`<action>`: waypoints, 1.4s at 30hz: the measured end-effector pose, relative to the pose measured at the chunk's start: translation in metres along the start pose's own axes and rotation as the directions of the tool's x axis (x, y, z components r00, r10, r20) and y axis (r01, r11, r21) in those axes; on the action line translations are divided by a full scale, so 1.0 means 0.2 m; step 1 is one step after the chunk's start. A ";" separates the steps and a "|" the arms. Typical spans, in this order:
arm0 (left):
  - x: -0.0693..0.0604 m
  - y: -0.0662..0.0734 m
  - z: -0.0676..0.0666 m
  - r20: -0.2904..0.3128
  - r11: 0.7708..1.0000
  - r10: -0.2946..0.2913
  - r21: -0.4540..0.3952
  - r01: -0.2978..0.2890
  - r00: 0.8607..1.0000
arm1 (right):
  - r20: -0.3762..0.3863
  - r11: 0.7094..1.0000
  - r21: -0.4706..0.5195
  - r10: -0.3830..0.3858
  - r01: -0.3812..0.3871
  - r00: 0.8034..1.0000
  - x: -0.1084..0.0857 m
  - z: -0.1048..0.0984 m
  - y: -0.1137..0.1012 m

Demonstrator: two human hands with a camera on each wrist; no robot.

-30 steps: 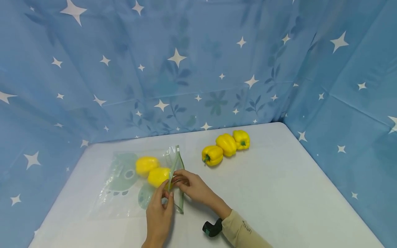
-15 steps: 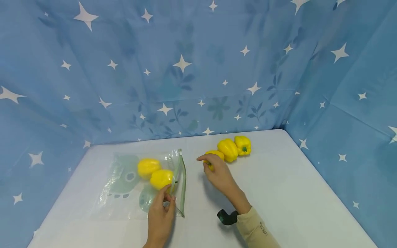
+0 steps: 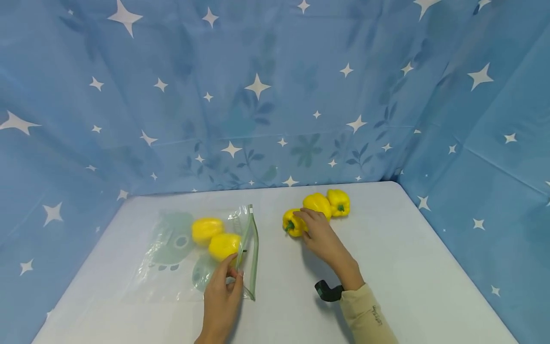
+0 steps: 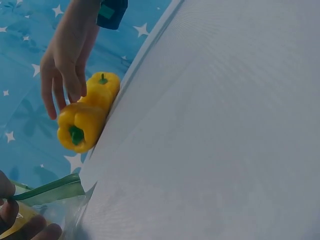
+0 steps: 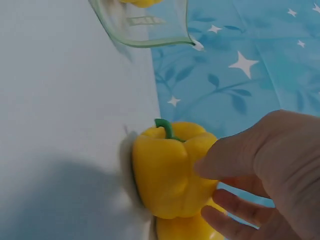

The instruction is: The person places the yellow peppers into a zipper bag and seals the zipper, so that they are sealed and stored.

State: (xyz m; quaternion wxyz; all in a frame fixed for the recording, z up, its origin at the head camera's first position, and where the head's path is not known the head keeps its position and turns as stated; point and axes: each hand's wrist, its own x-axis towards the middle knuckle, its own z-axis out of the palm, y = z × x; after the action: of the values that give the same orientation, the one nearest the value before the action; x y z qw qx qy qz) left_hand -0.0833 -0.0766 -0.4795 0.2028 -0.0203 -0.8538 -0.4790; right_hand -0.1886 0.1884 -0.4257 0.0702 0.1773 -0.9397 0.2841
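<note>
A clear zip bag (image 3: 254, 267) with green print lies at left on the table, its green-edged mouth facing right. Two yellow peppers (image 3: 207, 231) (image 3: 222, 245) lie inside. My left hand (image 3: 221, 301) pinches the bag's mouth edge between thumb and fingers, also in the left wrist view, where the bag's green strip (image 4: 55, 191) shows. My right hand (image 3: 328, 241) reaches over the nearest of three yellow peppers (image 3: 291, 223), fingers extended and spread. In the right wrist view the thumb lies against or just over that pepper (image 5: 162, 175), stem pointing up, with the fingers beyond its side.
Two more yellow peppers (image 3: 317, 204) (image 3: 338, 202) sit in a row behind the nearest one, close to the white table's (image 3: 412, 267) back edge. A black device (image 3: 328, 291) is at the right wrist. Blue starry curtains (image 3: 275, 95) stand behind and beside the table.
My right hand has left the bag's mouth and moved right and back to the nearest loose pepper. My left hand has stayed at the bag's edge.
</note>
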 end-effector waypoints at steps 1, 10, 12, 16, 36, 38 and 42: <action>0.00 0.00 0.00 0.002 1.000 0.004 0.001 -0.004 1.000 | -0.002 1.000 -0.017 0.003 -0.003 1.000 0.00 0.01 0.00; 0.00 0.00 0.00 0.010 1.000 0.004 -0.022 -0.004 1.000 | -0.086 0.991 -0.133 -0.019 0.008 0.996 0.00 0.04 -0.02; 0.00 0.00 0.00 0.011 0.999 0.004 -0.034 -0.004 1.000 | -0.095 0.989 -0.148 -0.025 0.011 0.995 0.00 0.05 -0.02; 0.01 0.00 0.01 0.027 0.999 0.005 -0.041 -0.004 1.000 | -0.116 0.985 -0.171 -0.048 0.028 0.992 0.00 0.07 -0.01; -0.01 0.01 -0.01 0.013 0.999 -0.045 -0.026 0.046 0.999 | -0.149 0.977 -0.207 -0.083 0.051 0.985 0.01 0.07 -0.01; 0.00 0.01 -0.01 0.010 0.999 -0.040 -0.027 0.040 0.999 | -0.154 0.979 -0.199 -0.072 0.041 0.985 0.01 0.07 -0.01; 0.00 0.00 0.00 0.002 1.000 -0.020 -0.019 0.020 1.000 | -0.137 0.984 -0.176 -0.035 0.010 0.990 -0.01 0.08 -0.01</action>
State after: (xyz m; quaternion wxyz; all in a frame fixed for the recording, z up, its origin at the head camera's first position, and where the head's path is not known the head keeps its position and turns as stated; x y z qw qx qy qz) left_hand -0.0824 -0.0773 -0.4796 0.1971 -0.0142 -0.8497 -0.4889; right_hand -0.1872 0.1785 -0.4375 0.1542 0.1608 -0.9517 0.2113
